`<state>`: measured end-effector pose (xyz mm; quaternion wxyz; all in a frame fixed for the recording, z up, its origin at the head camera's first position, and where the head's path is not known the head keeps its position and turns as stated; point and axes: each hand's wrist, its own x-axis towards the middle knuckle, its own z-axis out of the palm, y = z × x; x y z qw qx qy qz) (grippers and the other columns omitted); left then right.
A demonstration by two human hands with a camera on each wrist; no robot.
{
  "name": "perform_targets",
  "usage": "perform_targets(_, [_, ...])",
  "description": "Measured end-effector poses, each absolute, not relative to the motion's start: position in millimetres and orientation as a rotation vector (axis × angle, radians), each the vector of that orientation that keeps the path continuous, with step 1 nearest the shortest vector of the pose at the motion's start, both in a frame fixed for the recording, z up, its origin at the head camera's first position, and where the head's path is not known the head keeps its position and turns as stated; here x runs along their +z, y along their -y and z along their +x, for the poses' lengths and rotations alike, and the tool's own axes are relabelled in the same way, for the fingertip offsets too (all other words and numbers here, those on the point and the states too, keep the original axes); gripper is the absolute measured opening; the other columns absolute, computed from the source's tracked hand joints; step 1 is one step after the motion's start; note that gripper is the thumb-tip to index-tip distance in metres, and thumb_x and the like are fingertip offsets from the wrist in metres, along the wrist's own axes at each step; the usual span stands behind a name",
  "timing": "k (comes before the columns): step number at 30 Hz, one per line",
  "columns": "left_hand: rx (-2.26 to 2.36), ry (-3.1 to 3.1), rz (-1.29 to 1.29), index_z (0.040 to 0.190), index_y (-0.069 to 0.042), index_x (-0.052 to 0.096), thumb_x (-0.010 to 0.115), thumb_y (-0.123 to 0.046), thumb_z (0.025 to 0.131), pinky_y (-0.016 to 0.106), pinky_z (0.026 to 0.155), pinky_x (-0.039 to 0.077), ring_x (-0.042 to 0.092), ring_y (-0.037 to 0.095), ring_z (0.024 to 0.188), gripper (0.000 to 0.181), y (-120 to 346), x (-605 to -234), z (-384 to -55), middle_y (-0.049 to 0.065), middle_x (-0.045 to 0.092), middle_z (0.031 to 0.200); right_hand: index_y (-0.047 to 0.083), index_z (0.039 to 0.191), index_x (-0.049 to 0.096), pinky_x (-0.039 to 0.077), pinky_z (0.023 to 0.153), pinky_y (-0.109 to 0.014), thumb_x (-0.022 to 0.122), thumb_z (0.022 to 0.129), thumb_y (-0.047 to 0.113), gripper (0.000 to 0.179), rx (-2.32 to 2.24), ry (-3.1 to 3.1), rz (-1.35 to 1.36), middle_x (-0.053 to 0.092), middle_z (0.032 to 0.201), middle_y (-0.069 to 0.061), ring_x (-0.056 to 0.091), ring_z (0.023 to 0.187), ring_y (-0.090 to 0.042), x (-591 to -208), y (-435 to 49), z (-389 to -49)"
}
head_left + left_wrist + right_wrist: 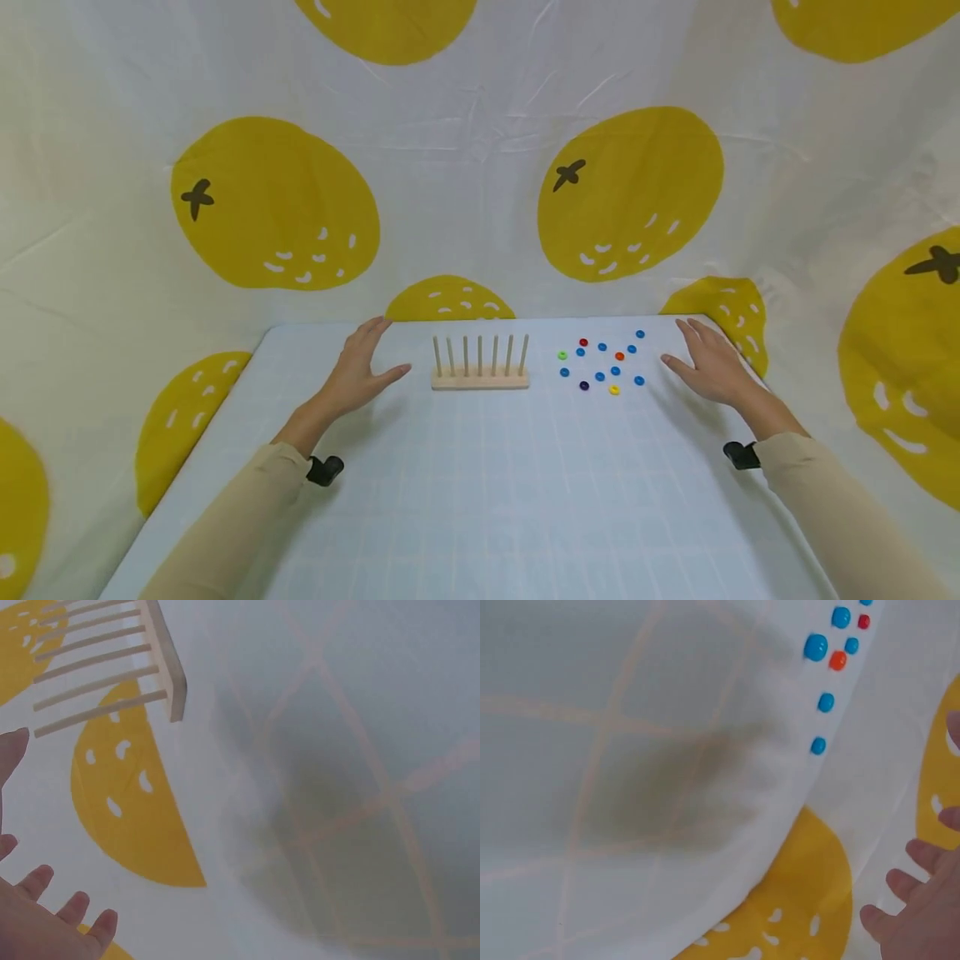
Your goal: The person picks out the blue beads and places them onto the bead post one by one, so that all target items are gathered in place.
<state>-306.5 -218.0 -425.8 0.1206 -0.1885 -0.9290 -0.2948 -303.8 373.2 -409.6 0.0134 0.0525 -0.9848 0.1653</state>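
A pale wooden rack [480, 382] with a row of several upright pegs stands near the far side of the table. To its right lie several small rings, mostly blue, such as one blue ring [639, 381], along with a red ring [583, 342], an orange ring [619, 356], a yellow ring [614, 390], a light green ring [562, 356] and a dark purple ring [584, 386]. My left hand [360, 372] hovers left of the rack, fingers spread and holding nothing. On the far right, my right hand [712, 367] is held beside the rings, its fingers extended and likewise without anything in them.
The table [495, 500] has a pale cloth with a faint grid. A white curtain [465, 208] printed with large yellow fruits hangs behind and along both sides, close to the table's edges. Both forearms wear beige sleeves with a black wrist camera [326, 471].
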Motion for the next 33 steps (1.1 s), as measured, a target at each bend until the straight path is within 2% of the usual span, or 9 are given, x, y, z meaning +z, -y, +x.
perform_targets(9, [-1.054,2.723,-0.542,0.158,-0.008,0.032,0.08,-0.031,0.091,0.064,0.116,0.027,0.028,0.041,0.147,0.086,208,-435,-313,0.019,0.028,0.162,-0.001,0.162,0.008,0.02,0.111,-0.074,0.054,0.103,0.051,0.091,0.629,3.034,0.153,0.01,0.162,-0.034,0.015,0.145,-0.055,-424,-369,-321])
perform_targets(17, [-1.136,2.827,-0.538,0.16,-0.01,0.031,0.08,-0.029,0.09,0.061,0.107,0.041,0.046,0.047,0.133,0.088,194,-448,-321,0.02,0.033,0.158,-0.004,0.16,0.008,0.02,0.112,-0.074,0.058,0.104,0.036,0.085,0.704,3.048,0.12,0.01,0.16,-0.037,0.014,0.144,-0.056,-425,-364,-328])
perform_targets(25, [-1.212,2.815,-0.583,0.157,-0.007,0.034,0.081,-0.021,0.089,0.06,0.103,0.045,0.05,0.046,0.128,0.084,185,-458,-327,0.024,0.038,0.156,-0.004,0.16,0.01,0.021,0.112,-0.073,0.055,0.104,0.046,0.088,0.714,3.093,0.107,0.007,0.161,-0.037,0.015,0.145,-0.055,-428,-366,-338])
perform_targets(33, [-1.193,2.861,-0.573,0.155,-0.002,0.037,0.081,-0.023,0.089,0.056,0.1,0.048,0.054,0.042,0.123,0.082,179,-463,-330,0.025,0.043,0.152,-0.005,0.16,0.012,0.022,0.112,-0.073,0.057,0.104,0.043,0.087,0.772,3.12,0.097,0.01,0.16,-0.037,0.018,0.143,-0.054,-432,-364,-346])
